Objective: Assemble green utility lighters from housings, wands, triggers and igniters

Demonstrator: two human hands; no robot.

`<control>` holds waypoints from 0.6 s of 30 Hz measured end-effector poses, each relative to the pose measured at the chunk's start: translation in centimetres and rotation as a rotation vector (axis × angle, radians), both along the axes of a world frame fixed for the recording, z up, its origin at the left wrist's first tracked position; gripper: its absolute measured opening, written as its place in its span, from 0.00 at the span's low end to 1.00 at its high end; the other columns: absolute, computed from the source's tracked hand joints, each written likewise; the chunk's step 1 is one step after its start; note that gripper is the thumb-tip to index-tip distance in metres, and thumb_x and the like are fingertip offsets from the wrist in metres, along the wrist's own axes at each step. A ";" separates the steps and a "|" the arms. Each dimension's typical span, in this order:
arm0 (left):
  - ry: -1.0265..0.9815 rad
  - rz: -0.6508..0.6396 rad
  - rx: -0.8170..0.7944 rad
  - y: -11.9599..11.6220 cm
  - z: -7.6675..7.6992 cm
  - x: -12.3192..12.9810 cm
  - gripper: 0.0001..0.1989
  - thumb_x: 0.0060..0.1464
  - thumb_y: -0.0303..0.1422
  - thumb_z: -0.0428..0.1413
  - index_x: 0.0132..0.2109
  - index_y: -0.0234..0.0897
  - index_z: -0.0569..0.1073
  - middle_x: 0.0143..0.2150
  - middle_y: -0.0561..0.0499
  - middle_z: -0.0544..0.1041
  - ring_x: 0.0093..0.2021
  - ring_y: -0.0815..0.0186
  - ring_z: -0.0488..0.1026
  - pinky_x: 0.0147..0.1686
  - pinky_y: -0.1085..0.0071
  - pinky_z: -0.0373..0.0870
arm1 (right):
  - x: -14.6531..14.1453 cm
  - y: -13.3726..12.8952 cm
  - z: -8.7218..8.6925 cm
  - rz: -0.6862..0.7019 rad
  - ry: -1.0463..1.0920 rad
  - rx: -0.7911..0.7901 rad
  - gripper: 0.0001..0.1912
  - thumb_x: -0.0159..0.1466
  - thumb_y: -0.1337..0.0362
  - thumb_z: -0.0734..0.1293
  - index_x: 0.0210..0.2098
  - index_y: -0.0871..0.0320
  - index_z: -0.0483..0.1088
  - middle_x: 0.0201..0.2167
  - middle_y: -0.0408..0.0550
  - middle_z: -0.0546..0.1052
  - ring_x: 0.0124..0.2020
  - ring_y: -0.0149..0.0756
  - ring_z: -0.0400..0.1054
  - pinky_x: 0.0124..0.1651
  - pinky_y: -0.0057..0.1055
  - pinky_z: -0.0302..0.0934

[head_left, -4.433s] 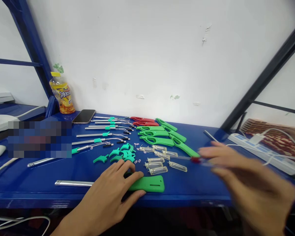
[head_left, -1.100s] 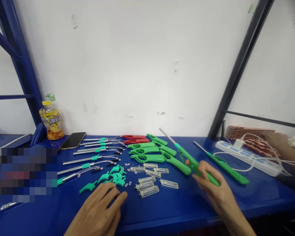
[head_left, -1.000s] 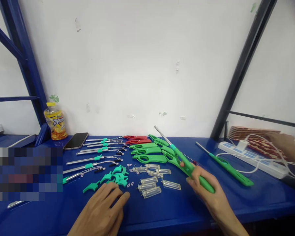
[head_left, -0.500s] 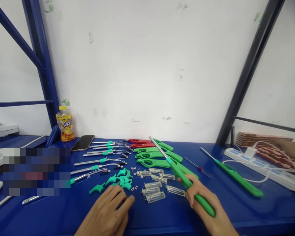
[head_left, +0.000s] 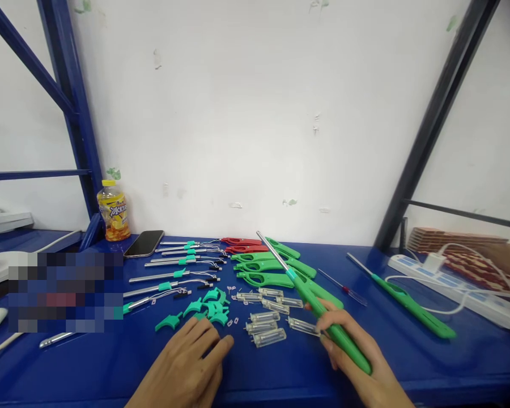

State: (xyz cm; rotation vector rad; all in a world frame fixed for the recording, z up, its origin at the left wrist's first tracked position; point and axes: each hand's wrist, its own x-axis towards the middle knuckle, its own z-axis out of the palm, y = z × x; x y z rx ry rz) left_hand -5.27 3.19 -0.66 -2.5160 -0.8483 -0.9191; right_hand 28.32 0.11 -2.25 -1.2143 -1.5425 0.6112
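Observation:
My right hand [head_left: 351,345] is wrapped round the green handle of a long lighter [head_left: 318,309], whose metal tube points up and to the left. My left hand [head_left: 195,357] rests on the blue table with its fingers loosely curled and apart, holding nothing, beside a pile of teal triggers [head_left: 212,306]. Several clear fuel tanks [head_left: 270,338] lie between my hands. Behind them are green handle shells [head_left: 266,279] and red ones [head_left: 244,242]. Metal tubes with wires [head_left: 157,277] lie in a column at the left.
Another green lighter [head_left: 416,309] lies at the right, near a white power strip [head_left: 454,289] with cables. A screwdriver [head_left: 345,289] is left of it. A phone [head_left: 144,243] and a drink bottle [head_left: 114,212] stand back left. A person's arm [head_left: 505,258] shows at the right edge.
The fingers of my right hand have shifted slightly on the green handle, and the lighter remains in its hold. My left hand has barely moved.

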 end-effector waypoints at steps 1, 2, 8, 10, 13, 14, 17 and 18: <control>0.001 -0.001 0.000 0.0 0.0 0.0 0.18 0.66 0.22 0.48 0.56 0.41 0.76 0.42 0.52 0.81 0.44 0.63 0.80 0.55 0.68 0.74 | 0.4 0.1 0.0 0.010 -0.036 0.039 0.13 0.73 0.49 0.67 0.40 0.49 0.77 0.62 0.52 0.77 0.49 0.45 0.79 0.48 0.33 0.75; 0.007 0.001 -0.005 0.0 0.1 0.0 0.18 0.66 0.22 0.48 0.56 0.41 0.76 0.42 0.52 0.81 0.44 0.62 0.80 0.54 0.68 0.74 | 0.7 0.2 0.1 0.018 -0.068 0.075 0.13 0.73 0.50 0.67 0.38 0.50 0.76 0.59 0.52 0.79 0.57 0.49 0.75 0.54 0.34 0.73; 0.039 0.010 -0.004 0.2 -0.1 -0.1 0.19 0.66 0.21 0.48 0.57 0.41 0.75 0.43 0.51 0.81 0.45 0.62 0.80 0.54 0.67 0.74 | 0.9 0.5 -0.4 0.025 -0.017 0.042 0.13 0.73 0.50 0.67 0.39 0.50 0.74 0.59 0.52 0.78 0.46 0.44 0.79 0.47 0.32 0.74; 0.046 0.010 0.008 0.2 -0.2 -0.1 0.19 0.66 0.21 0.48 0.58 0.41 0.75 0.43 0.51 0.81 0.46 0.62 0.80 0.55 0.67 0.74 | 0.3 0.4 -0.4 0.023 0.065 -0.028 0.12 0.73 0.49 0.68 0.45 0.49 0.76 0.68 0.52 0.72 0.30 0.33 0.75 0.34 0.30 0.73; 0.048 0.009 0.017 0.2 -0.1 -0.2 0.19 0.65 0.21 0.48 0.57 0.41 0.75 0.43 0.52 0.81 0.45 0.62 0.81 0.55 0.66 0.74 | -0.4 0.2 -0.2 0.014 0.130 -0.059 0.17 0.73 0.48 0.68 0.57 0.44 0.74 0.73 0.51 0.65 0.25 0.27 0.69 0.33 0.31 0.73; 0.046 0.008 0.018 0.2 0.0 -0.1 0.19 0.65 0.21 0.48 0.57 0.41 0.75 0.42 0.52 0.81 0.44 0.62 0.81 0.55 0.66 0.74 | -0.5 0.2 -0.2 0.014 0.137 -0.049 0.19 0.73 0.48 0.67 0.60 0.42 0.73 0.72 0.51 0.66 0.25 0.27 0.69 0.34 0.31 0.73; 0.026 0.001 0.030 0.2 0.2 0.1 0.19 0.65 0.21 0.48 0.55 0.41 0.75 0.41 0.52 0.81 0.42 0.62 0.81 0.53 0.67 0.74 | -0.2 0.4 -0.2 0.019 0.117 -0.018 0.19 0.73 0.48 0.67 0.60 0.44 0.73 0.71 0.54 0.67 0.24 0.27 0.70 0.32 0.31 0.73; 0.018 -0.005 0.039 0.2 0.3 0.2 0.18 0.64 0.21 0.48 0.55 0.41 0.75 0.41 0.52 0.81 0.42 0.62 0.81 0.52 0.67 0.75 | 0.1 0.5 -0.2 0.014 0.095 -0.008 0.16 0.73 0.49 0.67 0.56 0.46 0.75 0.71 0.54 0.68 0.27 0.30 0.73 0.32 0.31 0.73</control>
